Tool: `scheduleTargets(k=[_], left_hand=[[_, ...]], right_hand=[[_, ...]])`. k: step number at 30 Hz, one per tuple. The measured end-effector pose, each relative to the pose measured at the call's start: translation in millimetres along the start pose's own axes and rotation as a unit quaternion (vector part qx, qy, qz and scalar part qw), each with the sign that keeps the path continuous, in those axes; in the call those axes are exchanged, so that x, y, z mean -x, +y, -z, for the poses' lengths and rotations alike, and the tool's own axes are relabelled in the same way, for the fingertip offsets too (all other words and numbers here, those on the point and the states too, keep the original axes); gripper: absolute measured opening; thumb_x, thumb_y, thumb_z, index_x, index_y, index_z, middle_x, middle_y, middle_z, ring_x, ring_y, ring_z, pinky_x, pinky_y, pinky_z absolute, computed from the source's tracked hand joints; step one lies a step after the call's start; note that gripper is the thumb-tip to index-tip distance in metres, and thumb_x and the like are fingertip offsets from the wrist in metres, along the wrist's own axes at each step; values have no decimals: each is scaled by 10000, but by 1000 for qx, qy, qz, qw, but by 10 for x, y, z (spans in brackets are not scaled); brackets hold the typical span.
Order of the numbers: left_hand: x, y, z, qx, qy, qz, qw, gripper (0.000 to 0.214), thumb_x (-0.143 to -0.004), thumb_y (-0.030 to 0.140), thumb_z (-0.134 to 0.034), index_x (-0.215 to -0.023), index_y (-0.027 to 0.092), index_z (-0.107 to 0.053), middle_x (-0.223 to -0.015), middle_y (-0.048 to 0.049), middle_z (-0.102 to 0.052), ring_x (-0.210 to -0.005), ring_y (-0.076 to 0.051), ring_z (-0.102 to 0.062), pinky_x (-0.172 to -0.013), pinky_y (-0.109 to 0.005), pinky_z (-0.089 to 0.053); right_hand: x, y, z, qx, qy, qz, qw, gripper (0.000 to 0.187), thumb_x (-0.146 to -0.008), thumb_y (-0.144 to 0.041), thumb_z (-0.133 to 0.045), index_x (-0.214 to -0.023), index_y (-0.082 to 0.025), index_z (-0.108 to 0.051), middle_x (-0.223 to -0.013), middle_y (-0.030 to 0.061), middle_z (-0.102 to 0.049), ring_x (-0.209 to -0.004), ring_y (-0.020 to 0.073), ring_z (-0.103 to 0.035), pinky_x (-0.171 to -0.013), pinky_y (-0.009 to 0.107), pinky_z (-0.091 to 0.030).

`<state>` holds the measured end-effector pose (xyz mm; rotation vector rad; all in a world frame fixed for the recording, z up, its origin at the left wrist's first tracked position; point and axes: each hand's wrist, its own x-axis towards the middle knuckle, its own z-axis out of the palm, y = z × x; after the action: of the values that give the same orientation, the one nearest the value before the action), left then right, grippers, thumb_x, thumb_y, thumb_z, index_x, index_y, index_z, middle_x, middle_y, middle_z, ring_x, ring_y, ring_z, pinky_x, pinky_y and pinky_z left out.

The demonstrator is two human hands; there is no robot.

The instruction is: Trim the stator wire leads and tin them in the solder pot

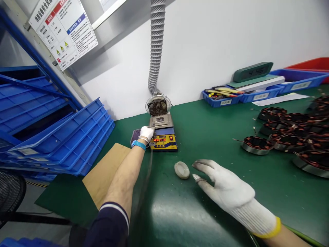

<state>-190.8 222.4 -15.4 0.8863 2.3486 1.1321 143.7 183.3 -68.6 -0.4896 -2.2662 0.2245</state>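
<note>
My left hand (147, 132), in a white glove with a blue wrist strap, reaches far out and is closed against the left edge of a small solder pot (162, 132) with a yellow and blue front panel. What its fingers grip is hidden. My right hand (221, 183), in a white glove with dirty fingertips, hovers open over the green mat (205, 137), fingers spread toward a small round pale tin (181, 169) just to its left, not touching it.
A grey ribbed extraction hose (155, 48) drops to a round fan guard behind the pot. Stacked blue trays (59, 133) lean at the left, by a brown card sheet (102, 173). Several copper-wound stators (290, 133) lie at right. Blue tool bins (223, 94) line the wall.
</note>
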Motion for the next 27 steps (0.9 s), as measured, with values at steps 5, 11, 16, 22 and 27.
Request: scheduleTargets(k=[5, 11, 16, 22, 27], left_hand=[[47, 51, 1, 48, -39, 25, 998, 376, -965, 383, -632, -1263, 157, -596, -1266, -111, -618, -1081, -242, -641, -910, -448, -576], [117, 73, 30, 90, -50, 39, 994, 378, -965, 384, -631, -1265, 156, -594, -1265, -113, -618, -1081, -241, -641, -911, -450, -575], [169, 77, -41, 97, -43, 33, 994, 374, -968, 388, -626, -1261, 158, -596, -1257, -108, -622, -1072, -238, -644, -905, -448, -577], [152, 85, -23, 71, -16, 13, 997, 367, -968, 389, -626, -1254, 161, -600, -1253, -103, -625, -1075, -239, -643, -909, -451, -575], [164, 43, 66, 54, 2, 13, 998, 358, -964, 382, -633, -1250, 168, -605, -1260, -103, -622, -1088, -241, -639, -916, -447, -572]], right_hand=[[2, -4, -1, -15, -17, -13, 1000, 251, -893, -280, -516, -1043, -212, -705, -1062, 107, -750, -886, 230, -748, -760, 324, -634], [-4, 7, 2, -23, -30, -32, 999, 253, -905, -298, -514, -1046, -222, -709, -1064, 102, -747, -889, 229, -750, -771, 327, -634], [0, 44, -3, -7, -27, -43, 999, 264, -903, -323, -516, -1038, -212, -714, -1066, 105, -751, -875, 232, -753, -753, 330, -637], [-3, 31, 20, -11, -31, -58, 998, 262, -902, -329, -524, -1047, -225, -716, -1084, 94, -749, -887, 228, -752, -757, 328, -636], [-1, 24, 18, -24, -19, -46, 998, 248, -900, -317, -533, -1038, -215, -712, -1074, 105, -746, -886, 232, -748, -763, 332, -636]])
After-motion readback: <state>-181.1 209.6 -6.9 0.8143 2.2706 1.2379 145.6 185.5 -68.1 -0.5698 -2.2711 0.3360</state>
